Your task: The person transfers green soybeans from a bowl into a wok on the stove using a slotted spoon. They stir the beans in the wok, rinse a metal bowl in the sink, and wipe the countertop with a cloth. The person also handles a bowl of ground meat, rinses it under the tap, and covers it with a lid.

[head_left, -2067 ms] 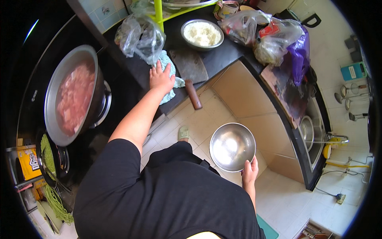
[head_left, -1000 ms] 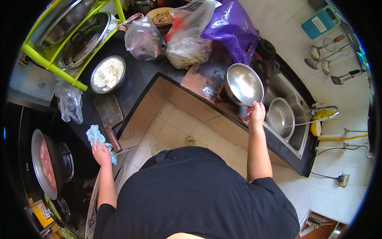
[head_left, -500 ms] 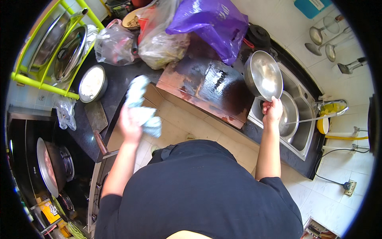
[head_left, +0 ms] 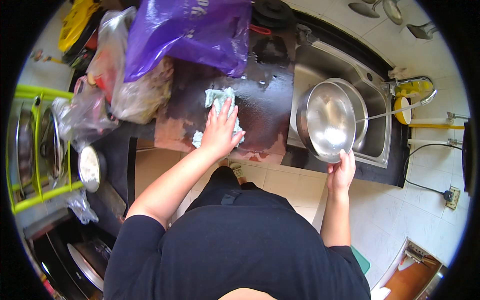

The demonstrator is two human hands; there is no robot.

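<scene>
My left hand (head_left: 220,129) lies flat with fingers stretched out, pressing a pale green cloth (head_left: 219,95) onto the wet, dark board-like surface (head_left: 267,112) with worn reddish edges. Part of the cloth is hidden under the palm. On the right, my right hand (head_left: 342,171) pinches the near rim of a shiny metal bowl (head_left: 327,117), thumb and fingers closed on it. The bowl is tilted, its inside showing, over the near left part of the sink (head_left: 384,132). Behind it, a second metal basin (head_left: 359,100) sits in the sink, partly covered.
A purple plastic bag (head_left: 187,37) and clear bags (head_left: 142,92) crowd the surface's far left. A bowl of white food (head_left: 90,167) and a cleaver (head_left: 111,199) lie beside the green rack (head_left: 47,197). A faucet hose (head_left: 390,114) reaches over the sink.
My left hand has brought the cloth from the air on the left onto the wet surface. The right hand still holds the bowl, now turned more upright in view. The view has swung rightward.
</scene>
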